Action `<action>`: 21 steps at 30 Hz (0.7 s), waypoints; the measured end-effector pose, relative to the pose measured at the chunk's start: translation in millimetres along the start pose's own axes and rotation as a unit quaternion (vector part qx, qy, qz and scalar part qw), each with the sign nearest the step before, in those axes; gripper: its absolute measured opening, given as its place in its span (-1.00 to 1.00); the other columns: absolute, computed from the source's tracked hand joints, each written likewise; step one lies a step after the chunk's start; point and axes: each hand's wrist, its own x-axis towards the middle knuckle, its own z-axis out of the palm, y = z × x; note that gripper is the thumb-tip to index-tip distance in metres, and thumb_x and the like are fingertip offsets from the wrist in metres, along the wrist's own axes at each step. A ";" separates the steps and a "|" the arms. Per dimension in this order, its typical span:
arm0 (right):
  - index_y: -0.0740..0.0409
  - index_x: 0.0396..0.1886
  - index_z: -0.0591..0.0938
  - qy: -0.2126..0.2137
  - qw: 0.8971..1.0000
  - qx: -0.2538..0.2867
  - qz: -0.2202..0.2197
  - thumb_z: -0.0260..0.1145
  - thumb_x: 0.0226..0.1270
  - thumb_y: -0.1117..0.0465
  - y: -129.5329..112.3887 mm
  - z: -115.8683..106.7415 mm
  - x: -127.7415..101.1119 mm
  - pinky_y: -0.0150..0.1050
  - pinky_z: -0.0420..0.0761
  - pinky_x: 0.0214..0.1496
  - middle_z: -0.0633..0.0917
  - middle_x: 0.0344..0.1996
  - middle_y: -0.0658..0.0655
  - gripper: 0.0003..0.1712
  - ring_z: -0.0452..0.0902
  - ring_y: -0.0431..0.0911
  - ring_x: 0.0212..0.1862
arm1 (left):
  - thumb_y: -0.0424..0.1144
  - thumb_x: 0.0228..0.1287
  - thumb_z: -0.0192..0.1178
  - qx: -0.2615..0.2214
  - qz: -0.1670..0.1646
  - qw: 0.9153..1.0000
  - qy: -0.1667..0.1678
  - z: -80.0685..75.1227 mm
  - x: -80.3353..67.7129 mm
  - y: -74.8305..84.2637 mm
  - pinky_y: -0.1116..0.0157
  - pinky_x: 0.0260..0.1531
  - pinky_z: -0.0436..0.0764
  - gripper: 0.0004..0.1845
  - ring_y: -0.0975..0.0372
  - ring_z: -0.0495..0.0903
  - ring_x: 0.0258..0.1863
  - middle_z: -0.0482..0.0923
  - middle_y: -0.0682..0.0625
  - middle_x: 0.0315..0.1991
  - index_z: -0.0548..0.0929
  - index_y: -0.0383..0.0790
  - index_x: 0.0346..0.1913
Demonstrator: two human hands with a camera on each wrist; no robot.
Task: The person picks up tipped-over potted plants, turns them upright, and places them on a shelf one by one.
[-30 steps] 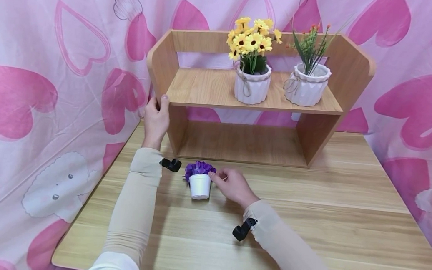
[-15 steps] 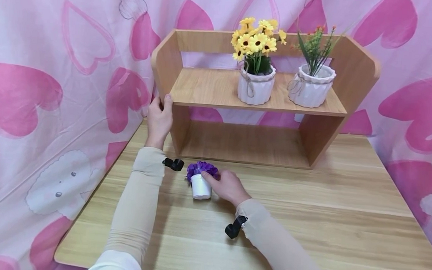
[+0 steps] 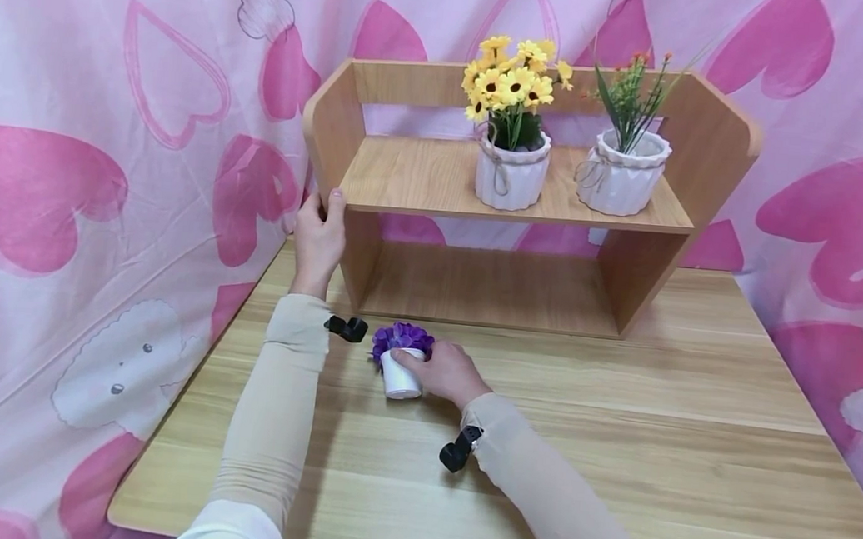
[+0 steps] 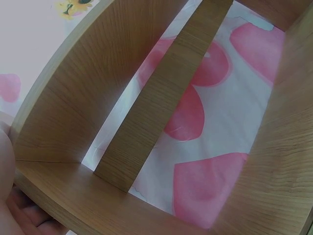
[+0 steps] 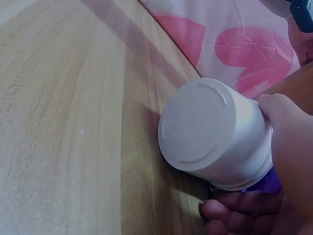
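**Operator:** Report the right hand.

**Inspector:** The right hand (image 3: 441,372) gripped the small white plastic pot of purple flowers (image 3: 402,361). Thumb and fingers were curled narrowly round the pot wall; in the right wrist view the thumb (image 5: 283,122) lay over the top side and the fingertips (image 5: 230,209) wrapped beneath. The pot was tipped on the light wooden tabletop (image 3: 614,449), its round base (image 5: 198,125) facing away from the shelf (lower edge touching or just above the wood; I could not tell which). It sat in front of the shelf's left end.

**Operator:** And the left hand?

**Inspector:** The left hand (image 3: 318,236) held the left side panel of the two-tier wooden desk shelf (image 3: 423,173), thumb on the front edge, fingers curled behind the panel. Part of the palm showed in the left wrist view at the panel's edge (image 4: 17,215).

**Operator:** Upper tier contents?

**Inspector:** A ribbed white pot of yellow daisies (image 3: 512,171) and, just beside it, a ribbed white pot of green stems (image 3: 622,181), both upright.
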 end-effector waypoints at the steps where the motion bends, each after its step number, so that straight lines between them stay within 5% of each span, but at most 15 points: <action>1: 0.23 -0.03 0.72 -0.002 1.000 0.002 0.002 0.28 0.37 -0.56 -0.1 -0.1 0.1 -0.16 0.65 -0.13 0.74 -0.28 0.12 -0.11 0.61 0.00 -0.23 | 0.17 0.67 0.01 0.001 0.002 1.000 0.001 0.0 -0.1 -0.1 0.03 0.57 0.47 -0.38 0.06 0.54 0.48 0.49 -0.10 0.56 0.48 -0.05 0.58; 21: 0.27 0.13 0.69 0.009 0.998 0.058 -0.007 0.33 0.37 -0.52 2.7 -8.5 -3.2 -0.10 0.66 -0.13 0.76 -0.16 0.21 -0.09 0.62 0.03 -0.17 | 0.09 0.65 0.05 -0.011 0.019 1.000 0.018 1.6 1.8 -1.2 0.09 0.49 0.55 -0.42 0.07 0.62 0.33 0.63 -0.22 0.41 0.60 -0.22 0.45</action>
